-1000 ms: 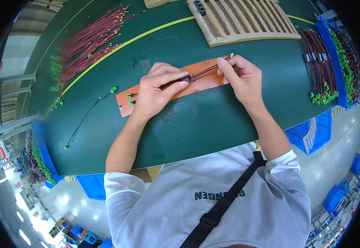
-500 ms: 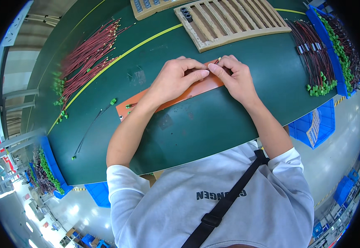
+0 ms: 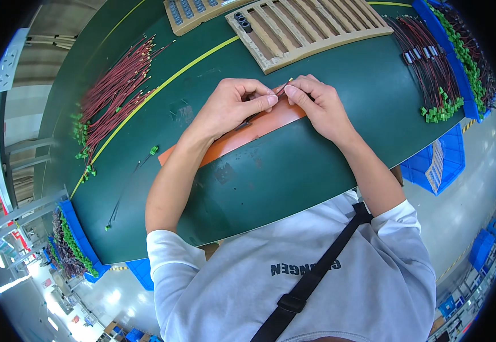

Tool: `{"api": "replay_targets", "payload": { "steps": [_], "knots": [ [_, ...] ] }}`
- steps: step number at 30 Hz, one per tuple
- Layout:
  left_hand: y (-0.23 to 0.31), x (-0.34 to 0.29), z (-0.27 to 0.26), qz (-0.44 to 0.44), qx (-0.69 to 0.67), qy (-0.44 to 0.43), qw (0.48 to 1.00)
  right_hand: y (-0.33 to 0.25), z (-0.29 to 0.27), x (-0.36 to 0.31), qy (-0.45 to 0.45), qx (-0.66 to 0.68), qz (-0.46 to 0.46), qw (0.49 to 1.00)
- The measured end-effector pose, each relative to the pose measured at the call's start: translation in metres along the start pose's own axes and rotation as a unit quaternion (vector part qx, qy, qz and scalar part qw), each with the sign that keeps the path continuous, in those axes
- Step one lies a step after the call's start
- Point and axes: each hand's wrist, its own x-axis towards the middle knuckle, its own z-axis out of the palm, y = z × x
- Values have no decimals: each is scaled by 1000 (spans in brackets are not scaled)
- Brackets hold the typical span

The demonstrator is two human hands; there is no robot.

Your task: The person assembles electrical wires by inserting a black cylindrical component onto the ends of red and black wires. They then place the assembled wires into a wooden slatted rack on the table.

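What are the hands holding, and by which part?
The left hand and right hand pinch thin dark wires near their yellow-tipped end.

Dark wires (image 3: 283, 90) pinched by left hand (image 3: 242, 105) and right hand (image 3: 316, 108): mostly covered by fingers; only a short stretch shows between the thumbs, strand count unreadable. Curled fingers of both hands partly masked by the hands themselves.

Orange board (image 3: 253, 135) under the hands: part covered by left hand and left forearm (image 3: 177, 176). Small black piece (image 3: 243, 125) just below left hand: partly hidden, detail too small.

Left of left hand: green connectors (image 3: 80, 132) blurred, overlapping; loose thin lead (image 3: 124, 188), far tip tiny.

Beyond both hands: slatted tray (image 3: 271, 62) and second tray (image 3: 214, 11) cut by the upper edge. Far right of right hand: blue bin (image 3: 454, 67), top cut off likewise.
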Motion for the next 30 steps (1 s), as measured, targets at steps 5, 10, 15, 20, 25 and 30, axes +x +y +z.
{"api": "replay_targets", "payload": {
  "steps": [5, 10, 15, 20, 25, 30],
  "knots": [
    [7, 2, 0, -19, 16, -9, 1000, -3, 1, 0, 12, 16, 4, 1000],
    [10, 1, 1, -37, 9, -7, 999, -9, 0, -1, 8, -28, 37, 999],
    [9, 2, -6, -29, -8, -10, 999, -4, 3, 0, 23, -6, 20, 1000],
    [-2, -14, -9, 71, 41, 81, 993, -5, 1, -1, 18, 1, -1, 1000],
    [-9, -64, -14, 52, 181, 76, 979, -14, 4, -3, 4, 62, -2, 998],
    [-17, -78, -19, 67, 33, 58, 995, -32, 10, 0, -43, 251, 37, 966]
  ]
}}
